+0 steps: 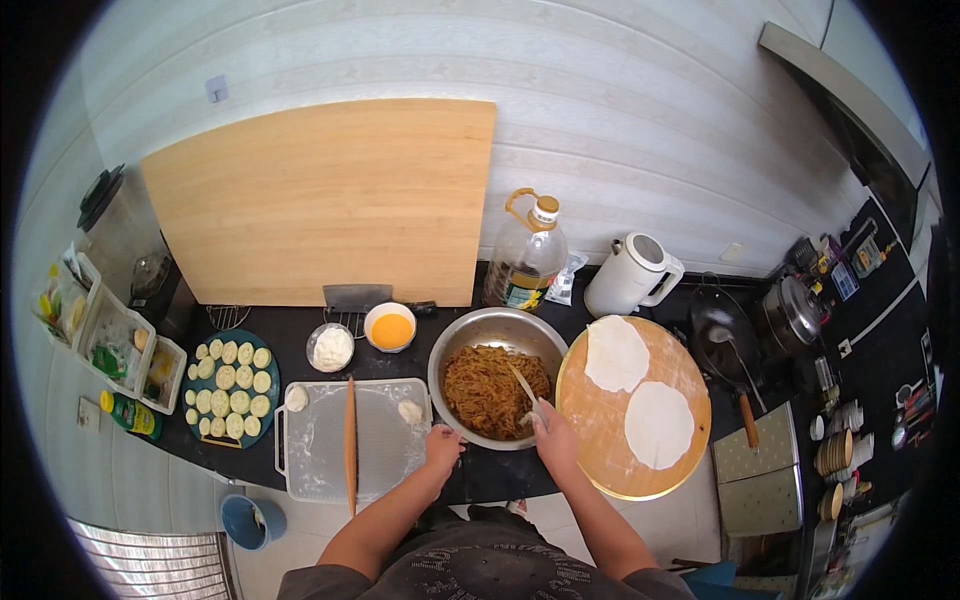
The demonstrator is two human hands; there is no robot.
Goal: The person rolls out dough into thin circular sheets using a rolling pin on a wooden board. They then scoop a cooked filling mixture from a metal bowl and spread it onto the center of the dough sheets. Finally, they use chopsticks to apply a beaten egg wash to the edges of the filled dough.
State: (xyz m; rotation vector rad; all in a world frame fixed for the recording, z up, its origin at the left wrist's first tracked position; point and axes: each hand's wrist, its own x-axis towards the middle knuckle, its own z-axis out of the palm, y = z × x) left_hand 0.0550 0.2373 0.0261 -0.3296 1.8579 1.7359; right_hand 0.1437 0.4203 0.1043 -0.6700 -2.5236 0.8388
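Observation:
A wide metal bowl [541, 335] holds a brown shredded filling [488, 385]. My left hand [443, 449] is closed at the near left rim of the bowl, its fingertips partly hidden. Over the bowl's near right side, my right hand [554, 438] grips a pale, slim utensil [524, 383]; the far end of it dips into the filling. Whether it is a spatula or chopsticks is too small to tell. Just right of that hand, a round wooden board [600, 440] bears two flat white dough sheets, the nearer one [659, 425] and the farther one [617, 355].
Left of the bowl, a rolling pin [351, 440] lies across a floured tray [392, 460] with two dough lumps. Beyond are a bowl of orange liquid [390, 328], flour [332, 348], a cleaver [357, 297] and an oil jug [522, 262]. Filled rounds cover a plate [262, 358]. A wok [712, 315] stands right.

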